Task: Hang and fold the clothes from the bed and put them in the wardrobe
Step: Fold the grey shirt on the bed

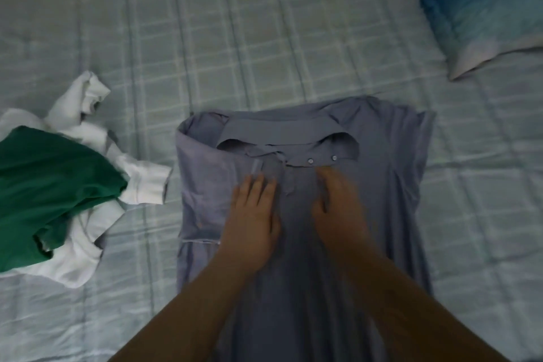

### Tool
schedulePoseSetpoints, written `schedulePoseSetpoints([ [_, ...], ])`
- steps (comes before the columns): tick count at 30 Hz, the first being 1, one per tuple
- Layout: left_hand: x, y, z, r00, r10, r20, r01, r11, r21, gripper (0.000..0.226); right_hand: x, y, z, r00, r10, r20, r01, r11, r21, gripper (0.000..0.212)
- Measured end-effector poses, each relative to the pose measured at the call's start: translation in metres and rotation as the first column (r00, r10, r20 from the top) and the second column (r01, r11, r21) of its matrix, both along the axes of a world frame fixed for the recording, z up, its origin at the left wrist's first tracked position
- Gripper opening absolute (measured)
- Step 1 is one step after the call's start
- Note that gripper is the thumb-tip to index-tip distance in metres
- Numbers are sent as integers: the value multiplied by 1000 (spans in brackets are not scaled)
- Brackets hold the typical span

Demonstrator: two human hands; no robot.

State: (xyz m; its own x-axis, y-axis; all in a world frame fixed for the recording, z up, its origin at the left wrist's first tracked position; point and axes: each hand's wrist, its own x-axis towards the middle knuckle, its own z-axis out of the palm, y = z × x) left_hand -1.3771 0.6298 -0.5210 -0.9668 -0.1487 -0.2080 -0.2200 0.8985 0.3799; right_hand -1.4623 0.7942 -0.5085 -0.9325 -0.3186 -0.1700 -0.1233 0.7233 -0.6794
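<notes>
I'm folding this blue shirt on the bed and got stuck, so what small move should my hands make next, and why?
The blue shirt lies flat, its sides seemingly tucked in, with the left hand and right hand resting on its chest. So probably slide both down to its lower end and fold that up toward the collar.
</notes>
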Motion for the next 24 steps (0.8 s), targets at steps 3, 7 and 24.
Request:
schedulePoseSetpoints([
  [3,-44,39,2,996,-80,-29,81,995,57,59,-31,61,8,946,-320,54,321,947,-20,47],
  [7,-103,102,1,971,-219,-96,231,961,150,63,-74,128,7,774,-610,168,620,785,-4,40],
  [24,-317,190,0,932,-339,131,318,935,158,43,-120,161,-15,791,-460,403,416,888,196,16],
])
